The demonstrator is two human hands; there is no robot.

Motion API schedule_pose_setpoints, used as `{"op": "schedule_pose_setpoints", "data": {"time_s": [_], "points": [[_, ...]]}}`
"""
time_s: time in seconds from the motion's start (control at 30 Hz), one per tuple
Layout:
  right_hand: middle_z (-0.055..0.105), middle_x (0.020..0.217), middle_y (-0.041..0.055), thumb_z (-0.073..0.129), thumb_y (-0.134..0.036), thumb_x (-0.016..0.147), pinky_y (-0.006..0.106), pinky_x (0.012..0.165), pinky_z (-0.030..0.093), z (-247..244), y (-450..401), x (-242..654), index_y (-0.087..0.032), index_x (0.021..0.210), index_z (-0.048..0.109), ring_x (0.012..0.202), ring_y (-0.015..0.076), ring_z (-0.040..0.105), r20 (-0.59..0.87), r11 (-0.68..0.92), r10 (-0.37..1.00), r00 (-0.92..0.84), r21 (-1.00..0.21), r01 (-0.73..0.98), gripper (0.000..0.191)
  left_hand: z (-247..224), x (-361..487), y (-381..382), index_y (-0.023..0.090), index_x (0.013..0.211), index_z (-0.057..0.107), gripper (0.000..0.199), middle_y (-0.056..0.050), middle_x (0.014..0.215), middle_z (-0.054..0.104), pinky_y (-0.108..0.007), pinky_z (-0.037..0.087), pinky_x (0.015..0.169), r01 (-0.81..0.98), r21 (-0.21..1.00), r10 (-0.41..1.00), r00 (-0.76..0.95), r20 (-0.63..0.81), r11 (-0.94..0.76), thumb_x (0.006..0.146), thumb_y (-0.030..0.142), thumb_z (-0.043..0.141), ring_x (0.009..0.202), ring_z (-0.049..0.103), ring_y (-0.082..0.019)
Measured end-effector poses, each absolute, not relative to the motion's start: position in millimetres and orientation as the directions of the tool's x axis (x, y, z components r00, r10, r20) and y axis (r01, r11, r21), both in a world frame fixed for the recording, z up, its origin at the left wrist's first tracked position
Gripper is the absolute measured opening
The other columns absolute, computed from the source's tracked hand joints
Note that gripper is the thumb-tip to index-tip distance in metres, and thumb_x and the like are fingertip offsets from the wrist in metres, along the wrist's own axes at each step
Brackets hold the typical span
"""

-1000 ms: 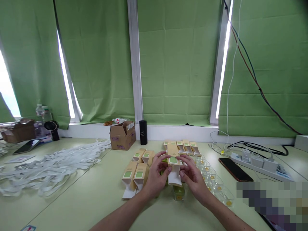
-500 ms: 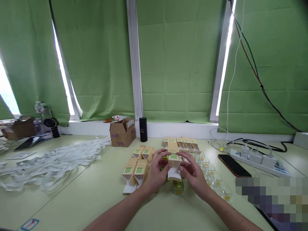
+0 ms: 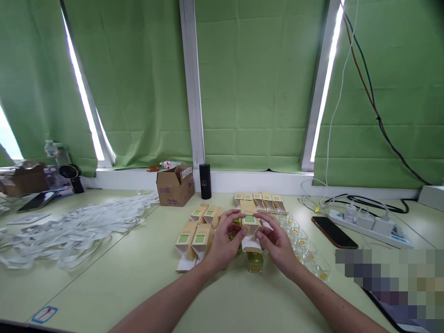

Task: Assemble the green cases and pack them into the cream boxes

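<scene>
Between my two hands is a small tan carton (image 3: pixel 249 221) with a green label and a white flap hanging toward me. My left hand (image 3: pixel 227 238) grips its left side, and my right hand (image 3: pixel 276 240) holds its right side. Just below the flap stands a clear jar with green contents (image 3: pixel 255 262). More green jars are partly hidden behind my left fingers. Several similar cartons (image 3: pixel 200 239) stand with open flaps to the left, and another row (image 3: pixel 267 202) is behind. Clear empty-looking cups with yellow dots (image 3: pixel 307 247) are lined up right of my right hand.
White straps (image 3: pixel 104 222) are heaped at the left. A cardboard box (image 3: pixel 175 187) and a black cylinder (image 3: pixel 205 181) stand at the back. On the right lie a phone (image 3: pixel 335 232), a power strip (image 3: pixel 371 226) and cables. A blurred patch covers the lower right.
The view has shifted slightly, so everything sits a little higher in the picture. Both hands still hold the carton in nearly the same pose.
</scene>
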State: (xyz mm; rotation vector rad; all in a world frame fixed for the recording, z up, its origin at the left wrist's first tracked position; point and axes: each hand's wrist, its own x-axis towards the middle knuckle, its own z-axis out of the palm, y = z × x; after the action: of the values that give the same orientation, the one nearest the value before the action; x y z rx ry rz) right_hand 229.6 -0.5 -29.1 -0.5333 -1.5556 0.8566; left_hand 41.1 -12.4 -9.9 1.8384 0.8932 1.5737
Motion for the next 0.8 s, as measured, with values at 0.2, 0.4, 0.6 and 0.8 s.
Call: {"op": "schedule_pose_setpoints", "data": {"time_s": [0.2, 0.4, 0.6, 0.8], "points": [[0.049, 0.140, 0.0098, 0.070, -0.045, 0.096, 0.032, 0.074, 0.062, -29, 0, 230, -0.032, 0.133, 0.066, 0.081, 0.0145, 0.067, 0.603, 0.584, 0.780, -0.166, -0.797, -0.152, 0.039, -11, 41, -11, 0.025, 0.124, 0.070, 0.030, -0.011, 0.143, 0.050, -0.036, 0.061, 0.087, 0.115, 0.781, 0.789, 0.105, 0.605, -0.614, 0.095, 0.029, 0.070, 0.095, 0.068, -0.017], [0.051, 0.142, 0.0086, 0.072, -0.044, 0.095, 0.032, 0.075, 0.062, -32, 3, 229, -0.034, 0.131, 0.068, 0.085, 0.0166, 0.070, 0.549, 0.525, 0.821, -0.157, -0.834, -0.171, 0.038, -8, 42, -14, 0.026, 0.123, 0.070, 0.031, -0.011, 0.144, 0.049, -0.037, 0.061, 0.085, 0.115, 0.802, 0.810, 0.109, 0.576, -0.586, 0.093, 0.031, 0.072, 0.088, 0.067, -0.015], [0.056, 0.139, 0.0083, 0.073, -0.046, 0.093, 0.031, 0.067, 0.061, -29, 1, 228, -0.032, 0.129, 0.069, 0.081, 0.0170, 0.070, 0.521, 0.498, 0.843, -0.134, -0.849, -0.175, 0.038, -9, 40, -14, 0.027, 0.129, 0.069, 0.036, -0.012, 0.146, 0.047, -0.039, 0.059, 0.091, 0.132, 0.798, 0.808, 0.136, 0.573, -0.588, 0.095, 0.039, 0.071, 0.099, 0.066, -0.020], [0.060, 0.142, 0.0101, 0.075, -0.049, 0.092, 0.030, 0.061, 0.059, -26, 1, 230, -0.030, 0.130, 0.065, 0.077, 0.0172, 0.071, 0.457, 0.424, 0.880, -0.129, -0.878, -0.221, 0.044, -11, 32, -17, 0.036, 0.156, 0.048, 0.067, -0.012, 0.164, 0.029, -0.044, 0.054, 0.100, 0.141, 0.792, 0.787, 0.306, 0.536, -0.594, 0.096, 0.061, 0.063, 0.117, 0.060, -0.028]]}}
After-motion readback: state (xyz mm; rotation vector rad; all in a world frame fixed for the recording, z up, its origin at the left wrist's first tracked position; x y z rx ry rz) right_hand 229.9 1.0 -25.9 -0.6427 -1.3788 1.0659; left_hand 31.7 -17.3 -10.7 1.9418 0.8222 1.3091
